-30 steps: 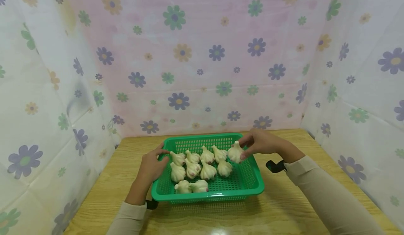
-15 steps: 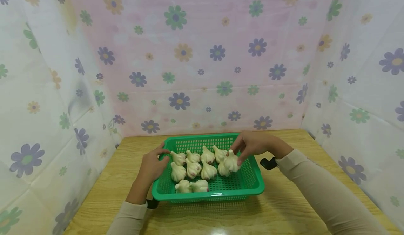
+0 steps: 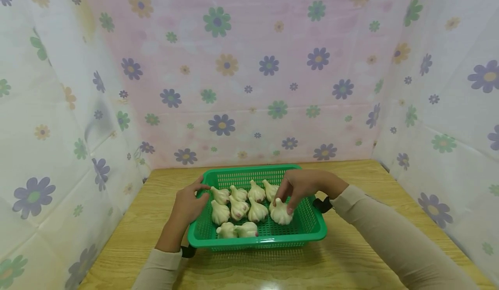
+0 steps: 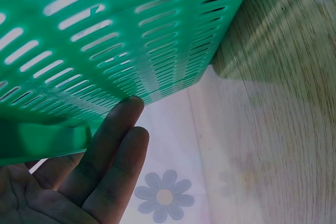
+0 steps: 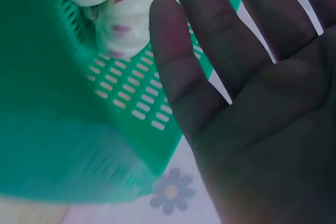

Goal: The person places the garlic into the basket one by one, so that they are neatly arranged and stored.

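Observation:
A green slotted plastic basket [image 3: 257, 240] stands on the table with several white garlic bulbs [image 3: 238, 210] in it, loosely in rows. My right hand [image 3: 302, 186] reaches over the basket's right side and pinches one garlic bulb [image 3: 281, 213], stem up, low inside the basket. That bulb partly covers another behind it. My left hand [image 3: 188, 205] grips the basket's left rim. In the left wrist view the fingers [image 4: 113, 156] lie along the outside of the slotted wall [image 4: 105, 66]; the thumb is hidden there. The right wrist view shows my right palm and purple-marked garlic [image 5: 122, 30].
The wood-grain table [image 3: 351, 246] extends around the basket. Flower-printed cloth [image 3: 249, 86] encloses the back and both sides. Two bulbs [image 3: 237, 230] lie against the basket's near wall. A black wrist device [image 3: 322, 204] sits by the right sleeve.
My right hand has moved down and left, carrying the garlic bulb from near the basket's back right to in front of another bulb. The left hand stays at the rim.

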{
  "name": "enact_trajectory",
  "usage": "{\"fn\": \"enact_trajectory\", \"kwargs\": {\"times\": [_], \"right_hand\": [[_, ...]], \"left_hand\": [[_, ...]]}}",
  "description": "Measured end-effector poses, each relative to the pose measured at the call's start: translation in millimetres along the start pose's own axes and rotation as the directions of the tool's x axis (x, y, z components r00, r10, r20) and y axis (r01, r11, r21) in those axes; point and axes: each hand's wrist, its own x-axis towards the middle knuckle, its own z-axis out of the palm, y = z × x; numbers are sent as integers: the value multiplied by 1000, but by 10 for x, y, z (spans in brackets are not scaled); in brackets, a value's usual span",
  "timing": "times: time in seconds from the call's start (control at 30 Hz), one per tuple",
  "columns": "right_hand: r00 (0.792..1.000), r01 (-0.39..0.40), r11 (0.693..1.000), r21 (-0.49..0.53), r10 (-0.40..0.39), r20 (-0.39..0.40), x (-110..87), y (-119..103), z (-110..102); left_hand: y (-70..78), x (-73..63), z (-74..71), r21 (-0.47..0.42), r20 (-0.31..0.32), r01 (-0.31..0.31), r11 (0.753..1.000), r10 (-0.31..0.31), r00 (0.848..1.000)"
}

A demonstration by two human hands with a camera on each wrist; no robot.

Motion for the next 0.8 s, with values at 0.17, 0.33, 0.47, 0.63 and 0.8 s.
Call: {"fn": "enact_trajectory", "kwargs": {"times": [0.17,0.33,0.47,0.63,0.8], "right_hand": [[998,-49,998,-34,50,26,121,-89,40],[994,-81,997,-17,82,65,243,-96,123],[991,-100,995,-12,101,83,291,-105,171],[990,-97,995,-25,99,104,336,-113,215],[983,-129,990,-56,135,124,377,-133,261]], "left_hand": [[2,-7,-3,-2,1,8,1000,-8,1000],[-4,-4,5,-10,4,11,1000,-11,1000],[-1,1,9,-19,5,12,1000,-12,1000],[2,6,7,-16,4,10,1000,-10,1000],[-1,9,5,-14,3,16,1000,-16,1000]]}}
